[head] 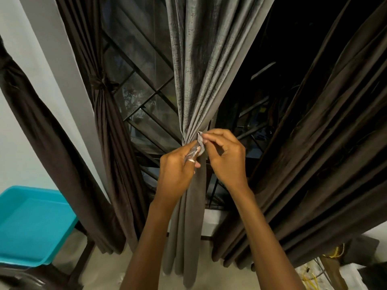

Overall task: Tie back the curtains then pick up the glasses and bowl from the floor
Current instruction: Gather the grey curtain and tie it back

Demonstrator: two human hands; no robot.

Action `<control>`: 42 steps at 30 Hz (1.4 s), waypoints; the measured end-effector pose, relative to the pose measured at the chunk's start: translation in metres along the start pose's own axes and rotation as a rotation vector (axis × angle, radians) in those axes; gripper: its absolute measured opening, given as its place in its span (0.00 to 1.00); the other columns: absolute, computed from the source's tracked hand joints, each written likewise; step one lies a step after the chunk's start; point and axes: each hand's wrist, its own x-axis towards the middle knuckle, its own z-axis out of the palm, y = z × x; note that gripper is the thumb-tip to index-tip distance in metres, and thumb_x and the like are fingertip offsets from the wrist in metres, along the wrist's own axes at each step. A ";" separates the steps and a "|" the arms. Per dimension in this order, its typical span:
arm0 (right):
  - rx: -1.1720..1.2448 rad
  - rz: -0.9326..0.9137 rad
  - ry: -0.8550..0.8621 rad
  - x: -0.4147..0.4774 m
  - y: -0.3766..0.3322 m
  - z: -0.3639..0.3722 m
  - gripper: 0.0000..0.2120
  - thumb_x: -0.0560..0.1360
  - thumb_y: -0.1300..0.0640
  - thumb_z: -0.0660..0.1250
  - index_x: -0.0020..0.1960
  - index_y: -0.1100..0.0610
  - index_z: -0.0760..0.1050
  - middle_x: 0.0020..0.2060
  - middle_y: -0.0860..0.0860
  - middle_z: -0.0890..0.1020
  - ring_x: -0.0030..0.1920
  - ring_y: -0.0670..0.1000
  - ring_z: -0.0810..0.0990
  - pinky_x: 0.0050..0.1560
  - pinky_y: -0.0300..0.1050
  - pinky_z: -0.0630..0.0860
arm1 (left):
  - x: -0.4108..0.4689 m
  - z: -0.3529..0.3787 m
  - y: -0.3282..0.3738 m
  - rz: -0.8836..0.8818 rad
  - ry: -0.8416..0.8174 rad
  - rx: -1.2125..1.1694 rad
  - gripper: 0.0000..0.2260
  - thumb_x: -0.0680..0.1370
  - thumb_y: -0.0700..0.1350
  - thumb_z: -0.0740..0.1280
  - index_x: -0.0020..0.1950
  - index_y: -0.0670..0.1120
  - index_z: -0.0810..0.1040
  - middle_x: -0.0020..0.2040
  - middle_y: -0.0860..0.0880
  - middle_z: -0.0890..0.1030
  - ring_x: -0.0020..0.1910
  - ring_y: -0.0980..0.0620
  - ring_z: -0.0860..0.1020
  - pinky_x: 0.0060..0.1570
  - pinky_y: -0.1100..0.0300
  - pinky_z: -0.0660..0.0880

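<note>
The gathered middle curtain (201, 84) hangs in front of the window grille (144, 91), with both hands at its cinched waist: the left hand (178, 170) just left of the tie strip (200, 144), the right hand (226, 155) just right. A tied curtain (109, 114) hangs to the left, another curtain (314, 160) to the right. A tub (31, 225) sits at far lower left.

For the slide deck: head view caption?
Both hands knot a tie around the gathered grey curtain.
</note>
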 end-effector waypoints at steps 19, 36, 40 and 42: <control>-0.133 -0.014 -0.455 -0.009 0.000 0.000 0.15 0.75 0.46 0.64 0.54 0.55 0.75 0.56 0.47 0.66 0.45 0.50 0.77 0.41 0.55 0.80 | -0.012 0.009 0.008 0.211 0.278 0.592 0.15 0.80 0.47 0.65 0.62 0.42 0.83 0.37 0.47 0.83 0.33 0.49 0.78 0.29 0.56 0.75; -0.295 -0.024 -0.481 -0.007 0.008 -0.008 0.12 0.75 0.56 0.72 0.42 0.50 0.69 0.45 0.48 0.64 0.35 0.43 0.65 0.31 0.38 0.63 | -0.008 0.017 0.022 0.021 0.171 0.419 0.15 0.81 0.48 0.63 0.64 0.46 0.82 0.49 0.46 0.85 0.42 0.47 0.84 0.38 0.49 0.82; -0.320 -0.037 -0.485 -0.011 0.007 -0.011 0.09 0.78 0.55 0.69 0.47 0.50 0.68 0.48 0.47 0.64 0.34 0.42 0.67 0.30 0.34 0.59 | -0.002 0.016 0.022 -0.084 0.155 0.325 0.14 0.79 0.43 0.66 0.64 0.49 0.82 0.51 0.46 0.86 0.45 0.48 0.84 0.44 0.55 0.80; -0.263 -0.009 -0.450 -0.016 0.009 -0.013 0.08 0.78 0.55 0.70 0.52 0.53 0.71 0.53 0.46 0.66 0.38 0.43 0.71 0.32 0.35 0.67 | 0.000 0.016 0.020 -0.085 0.161 0.323 0.12 0.79 0.42 0.67 0.62 0.49 0.83 0.47 0.46 0.86 0.41 0.49 0.83 0.40 0.59 0.78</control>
